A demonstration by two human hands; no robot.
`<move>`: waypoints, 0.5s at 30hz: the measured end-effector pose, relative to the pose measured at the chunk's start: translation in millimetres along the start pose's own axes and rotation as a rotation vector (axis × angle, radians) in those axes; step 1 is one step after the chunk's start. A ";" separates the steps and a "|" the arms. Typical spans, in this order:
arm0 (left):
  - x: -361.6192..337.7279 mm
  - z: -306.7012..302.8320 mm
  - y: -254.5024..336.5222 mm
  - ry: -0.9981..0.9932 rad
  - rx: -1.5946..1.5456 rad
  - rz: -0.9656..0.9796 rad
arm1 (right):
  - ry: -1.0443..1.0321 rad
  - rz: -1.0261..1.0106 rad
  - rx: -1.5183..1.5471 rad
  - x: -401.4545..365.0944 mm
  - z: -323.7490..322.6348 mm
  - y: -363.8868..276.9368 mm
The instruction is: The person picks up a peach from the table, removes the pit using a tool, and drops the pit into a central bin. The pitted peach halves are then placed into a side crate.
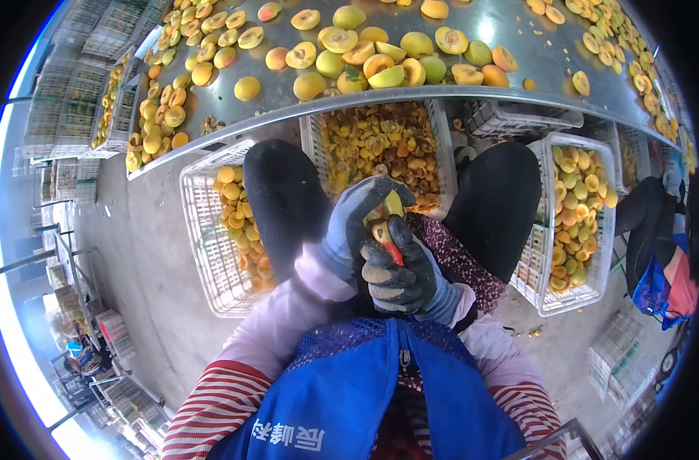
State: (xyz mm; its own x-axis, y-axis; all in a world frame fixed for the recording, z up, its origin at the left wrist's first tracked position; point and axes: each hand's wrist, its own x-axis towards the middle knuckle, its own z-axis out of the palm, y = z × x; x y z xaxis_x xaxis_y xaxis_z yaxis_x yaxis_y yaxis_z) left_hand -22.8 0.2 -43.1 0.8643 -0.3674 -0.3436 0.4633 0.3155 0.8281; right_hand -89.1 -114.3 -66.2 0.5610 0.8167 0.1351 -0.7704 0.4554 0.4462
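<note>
Both of my hands wear grey-blue work gloves with dark, stained fingers and meet above my lap. My left hand is closed around a yellow-green piece of apricot. My right hand is wrapped around a small tool with a red handle; its working end is hidden by the fingers and the fruit. A brownish cut face of the fruit shows between the two hands. Beyond them, between my knees, a white crate holds apricot scraps and pits.
A metal table ahead carries many whole and halved apricots. White crates of apricot halves stand beside my left leg and right leg. Another person's legs are at far right. Stacked crates line the left.
</note>
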 end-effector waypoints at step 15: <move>3.5 15.5 19.1 0.134 -0.027 -0.320 | 0.393 0.061 -0.727 0.4 6.1 13.3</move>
State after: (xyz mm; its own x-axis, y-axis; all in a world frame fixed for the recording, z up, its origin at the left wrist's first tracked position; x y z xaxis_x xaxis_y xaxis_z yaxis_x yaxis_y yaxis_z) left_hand -14.0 -8.6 -21.6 0.6913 -0.3337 -0.6409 0.7187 0.2261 0.6575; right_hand -97.3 -110.0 -54.8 0.4693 0.8501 -0.2389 -0.8752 0.4120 -0.2534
